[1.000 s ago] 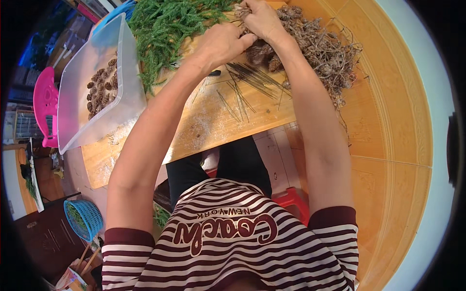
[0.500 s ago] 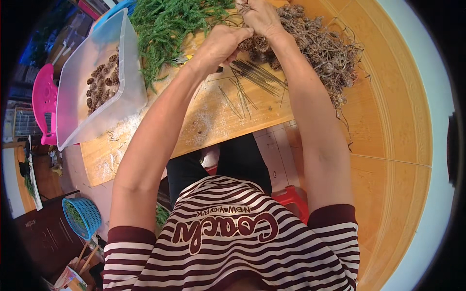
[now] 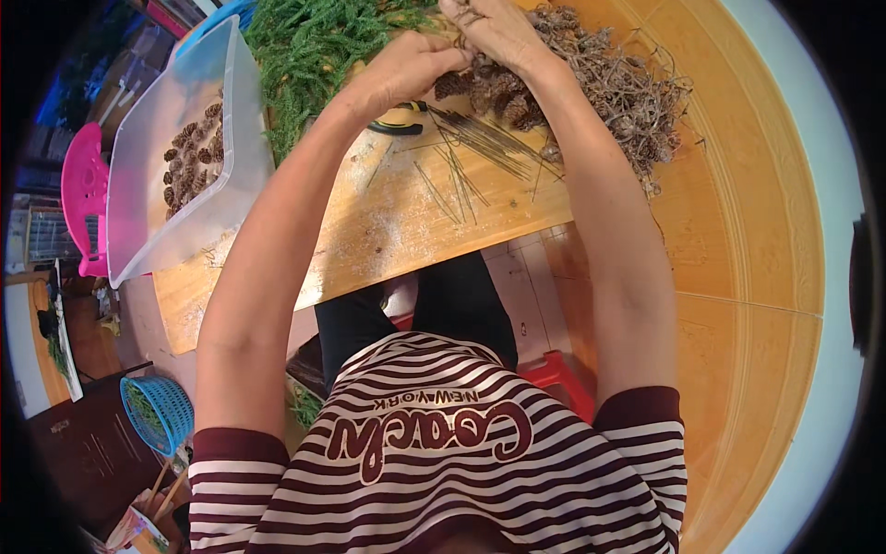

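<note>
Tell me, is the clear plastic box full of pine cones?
No, mostly empty. The clear plastic box holds only a small cluster of pine cones on its bottom.

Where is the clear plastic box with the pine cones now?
In the head view, the clear plastic box sits on the wooden table at the person's left, beside the green sprigs and apart from both hands.

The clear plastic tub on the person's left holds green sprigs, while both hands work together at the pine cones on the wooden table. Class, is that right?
Not quite. The head view shows the clear plastic tub holding small brown pine cones; the green sprigs lie heaped on the wooden table beside it. The left hand and right hand do meet at the pine cones.
</note>
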### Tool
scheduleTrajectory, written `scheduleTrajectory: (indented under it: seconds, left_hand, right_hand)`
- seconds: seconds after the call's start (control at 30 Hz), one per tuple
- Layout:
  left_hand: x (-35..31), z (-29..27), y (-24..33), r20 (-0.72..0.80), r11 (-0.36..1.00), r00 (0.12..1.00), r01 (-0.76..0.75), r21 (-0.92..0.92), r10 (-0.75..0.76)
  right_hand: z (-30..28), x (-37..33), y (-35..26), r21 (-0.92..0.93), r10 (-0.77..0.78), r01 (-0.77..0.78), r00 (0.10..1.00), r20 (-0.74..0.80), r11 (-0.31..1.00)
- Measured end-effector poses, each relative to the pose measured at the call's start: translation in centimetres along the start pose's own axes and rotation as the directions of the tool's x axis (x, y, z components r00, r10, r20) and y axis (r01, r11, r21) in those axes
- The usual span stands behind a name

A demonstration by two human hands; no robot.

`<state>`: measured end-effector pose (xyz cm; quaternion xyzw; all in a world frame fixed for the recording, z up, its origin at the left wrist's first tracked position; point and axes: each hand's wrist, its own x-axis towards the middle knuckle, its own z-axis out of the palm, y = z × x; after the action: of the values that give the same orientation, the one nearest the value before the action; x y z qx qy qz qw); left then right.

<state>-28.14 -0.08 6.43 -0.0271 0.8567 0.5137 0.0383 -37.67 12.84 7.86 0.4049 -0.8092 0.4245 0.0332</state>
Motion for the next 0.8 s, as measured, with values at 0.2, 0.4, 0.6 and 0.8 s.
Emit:
scheduleTrajectory:
  seconds: [0.2,0.4,0.6,0.8]
  left_hand:
    - [-0.1,0.6,0.1,-0.011,0.988,0.999,0.036,-0.148,-0.038]
    - [-0.2,0.4,0.9,0.069,0.999,0.998,0.011,-0.041,-0.008]
    - [-0.5,0.9,1.1,-0.046,0.973,0.990,-0.120,0.198,0.132]
    - [-3.5,2.0,2.1,-0.012,0.935,0.999,-0.043,0.353,0.051]
  right_hand:
    - [-0.4,0.1,0.1,-0.080,0.121,-0.119,0.992,0.020,0.990]
    - [0.6,-0.2,-0.4,-0.176,0.117,-0.118,0.993,-0.017,0.977]
    - [1.6,0.1,2.4,-0.126,-0.032,0.013,0.988,-0.149,0.992]
    - [2.4,0.3,2.4,-0.437,0.018,-0.044,0.998,-0.063,0.898]
